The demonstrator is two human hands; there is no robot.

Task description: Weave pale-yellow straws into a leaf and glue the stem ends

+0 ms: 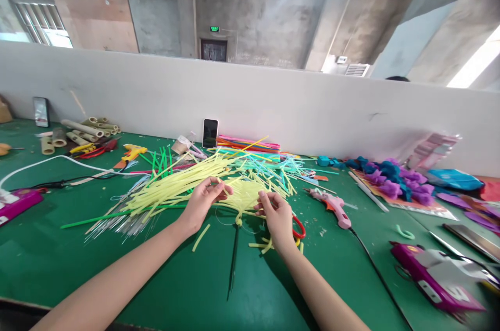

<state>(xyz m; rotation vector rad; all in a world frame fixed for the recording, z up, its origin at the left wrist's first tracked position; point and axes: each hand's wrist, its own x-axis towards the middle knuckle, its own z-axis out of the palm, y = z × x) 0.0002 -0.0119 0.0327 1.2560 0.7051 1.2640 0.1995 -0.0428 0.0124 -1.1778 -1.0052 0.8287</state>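
A fan-shaped piece made of pale yellow pipe cleaners (244,196) stands between my hands, with a small knot at its base and a thin dark stem (233,261) pointing down toward me. My left hand (203,205) is closed, thumb and fingers pinched at the fan's left edge. At its right edge, my right hand (276,216) pinches too, fingertips together. Thin wire loops stick out on both sides of the knot. Behind my left hand lies a thick heap of loose yellow pipe cleaners (167,185). Red-handled scissors (299,227) are partly hidden behind my right hand.
A pink glue gun (332,206) with a black cord lies to the right, near a purple power strip (433,276). Purple and teal fuzzy pieces (390,177) sit farther back. Leftward are a yellow glue gun (133,152), bamboo tubes (88,129) and another power strip (21,203). A phone (210,133) leans on the partition.
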